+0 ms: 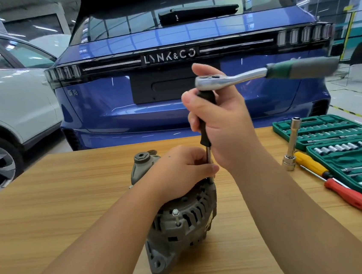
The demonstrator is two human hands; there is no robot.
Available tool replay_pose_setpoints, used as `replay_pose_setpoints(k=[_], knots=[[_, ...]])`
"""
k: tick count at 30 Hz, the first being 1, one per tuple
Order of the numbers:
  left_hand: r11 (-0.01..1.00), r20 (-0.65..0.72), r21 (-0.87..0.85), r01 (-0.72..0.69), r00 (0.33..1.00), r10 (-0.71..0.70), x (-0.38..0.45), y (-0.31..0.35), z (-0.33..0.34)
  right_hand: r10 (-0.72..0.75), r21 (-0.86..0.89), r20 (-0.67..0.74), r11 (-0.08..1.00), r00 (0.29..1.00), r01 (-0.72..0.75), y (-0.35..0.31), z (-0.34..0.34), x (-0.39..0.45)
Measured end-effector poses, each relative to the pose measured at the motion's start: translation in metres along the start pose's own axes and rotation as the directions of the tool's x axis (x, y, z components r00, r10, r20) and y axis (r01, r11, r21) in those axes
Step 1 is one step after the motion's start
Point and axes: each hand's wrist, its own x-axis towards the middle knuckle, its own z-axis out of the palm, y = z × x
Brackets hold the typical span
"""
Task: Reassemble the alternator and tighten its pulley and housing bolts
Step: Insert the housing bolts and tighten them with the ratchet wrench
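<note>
Here, alternator [180, 221] under left hand [179, 170], right hand [223, 123] gripping driver [205, 121] above

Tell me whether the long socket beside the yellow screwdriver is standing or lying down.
Standing. The long socket rests upright on its wide end on the table, leaning slightly, open end up.

The left hand [180, 170] covers the top of the alternator [180, 221], so where the driver's shaft [209, 156] meets the housing can't be seen. The ratchet's handle [302, 68] is smeared with blur at its far end. The green socket case [343, 155] and the red screwdriver [349, 195] run off the right edge.
</note>
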Motion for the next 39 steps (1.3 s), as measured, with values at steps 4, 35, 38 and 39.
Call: replay_pose_setpoints(k=[4,35,38,39], knots=[[1.0,-0.01,-0.017,-0.011,1.0,0.011,-0.003,0.001,0.0,-0.117,-0.054,0.031,0.992,0.993,0.119,0.007,0.005,-0.002],[1.0,-0.021,0.011,-0.022,1.0,0.022,-0.003,0.001,0.0,-0.095,0.042,0.039,0.995,0.995,0.093,0.01,-0.004,0.002],[1.0,-0.027,0.011,-0.008,1.0,0.008,-0.002,0.002,0.0,0.069,0.268,0.174,0.957,0.982,-0.114,0.001,-0.009,0.01],[1.0,-0.027,0.013,-0.005,1.0,0.006,-0.002,0.002,0.0,0.09,0.309,0.158,0.941,0.983,-0.136,0.001,-0.01,0.01]])
